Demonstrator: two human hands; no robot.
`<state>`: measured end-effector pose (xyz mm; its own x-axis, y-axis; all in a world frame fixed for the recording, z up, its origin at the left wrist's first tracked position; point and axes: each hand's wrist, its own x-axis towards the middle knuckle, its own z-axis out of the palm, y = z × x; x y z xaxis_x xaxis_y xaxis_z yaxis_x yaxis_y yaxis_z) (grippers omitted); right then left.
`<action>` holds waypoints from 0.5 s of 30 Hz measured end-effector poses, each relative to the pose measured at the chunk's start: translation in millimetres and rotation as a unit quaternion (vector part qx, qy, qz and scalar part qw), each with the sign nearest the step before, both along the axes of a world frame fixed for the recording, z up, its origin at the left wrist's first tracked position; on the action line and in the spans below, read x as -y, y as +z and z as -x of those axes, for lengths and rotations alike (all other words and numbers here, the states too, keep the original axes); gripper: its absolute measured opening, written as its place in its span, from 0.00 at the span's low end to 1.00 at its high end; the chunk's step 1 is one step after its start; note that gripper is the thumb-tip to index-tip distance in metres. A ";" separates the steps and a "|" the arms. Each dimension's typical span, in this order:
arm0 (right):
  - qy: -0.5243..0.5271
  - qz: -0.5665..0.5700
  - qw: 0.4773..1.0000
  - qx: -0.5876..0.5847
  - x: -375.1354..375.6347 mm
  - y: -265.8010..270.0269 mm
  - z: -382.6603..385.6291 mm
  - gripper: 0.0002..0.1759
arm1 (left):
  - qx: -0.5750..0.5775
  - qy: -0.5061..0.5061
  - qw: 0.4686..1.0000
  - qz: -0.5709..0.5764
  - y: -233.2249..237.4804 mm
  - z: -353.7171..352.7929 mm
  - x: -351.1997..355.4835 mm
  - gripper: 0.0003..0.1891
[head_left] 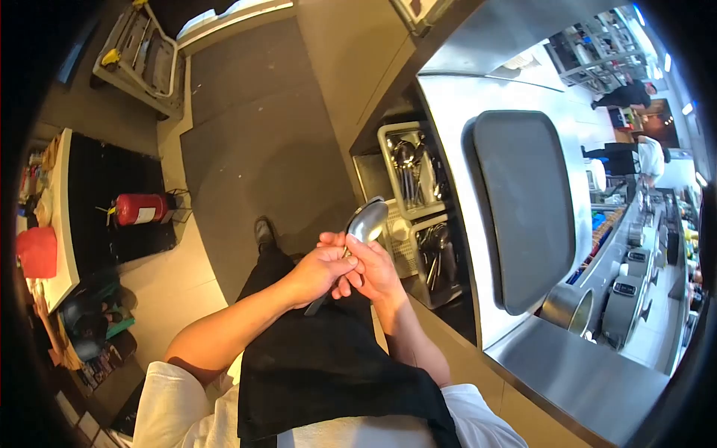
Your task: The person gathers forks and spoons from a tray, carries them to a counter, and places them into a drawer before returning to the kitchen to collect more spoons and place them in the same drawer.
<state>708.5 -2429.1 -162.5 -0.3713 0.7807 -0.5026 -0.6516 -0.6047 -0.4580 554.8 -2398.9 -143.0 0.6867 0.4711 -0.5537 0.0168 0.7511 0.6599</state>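
Both hands (pixel 345 270) grip shiny, rounded metal, apparently spoons (pixel 368 220).

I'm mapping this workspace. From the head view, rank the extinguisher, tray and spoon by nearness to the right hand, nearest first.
1. Spoon: touched by the right hand.
2. Tray: on the counter, to the right.
3. Extinguisher: far left, beyond the mat.

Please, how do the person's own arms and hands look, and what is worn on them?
The left hand and right hand wear no gloves, and no watch is visible. Short, plain white sleeves leave the forearms bare.
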 end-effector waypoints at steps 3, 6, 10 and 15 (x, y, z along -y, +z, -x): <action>-0.115 0.038 0.991 0.064 13.9 -1.2 -16.9 0.15 | -0.016 -0.039 0.998 0.057 -8.7 -11.7 6.8 0.13; -0.189 0.023 0.975 0.115 26.6 -19.6 -70.5 0.15 | -0.114 -0.150 0.939 -0.288 -31.8 3.0 13.5 0.20; -0.091 0.061 0.752 0.650 69.2 -115.2 -178.6 0.12 | -0.183 -0.045 0.950 -0.247 -42.8 50.6 -7.3 0.21; 0.014 -0.149 0.503 0.851 92.5 -175.0 -231.6 0.14 | -0.481 -0.014 0.813 -0.327 -96.5 148.9 -25.4 0.21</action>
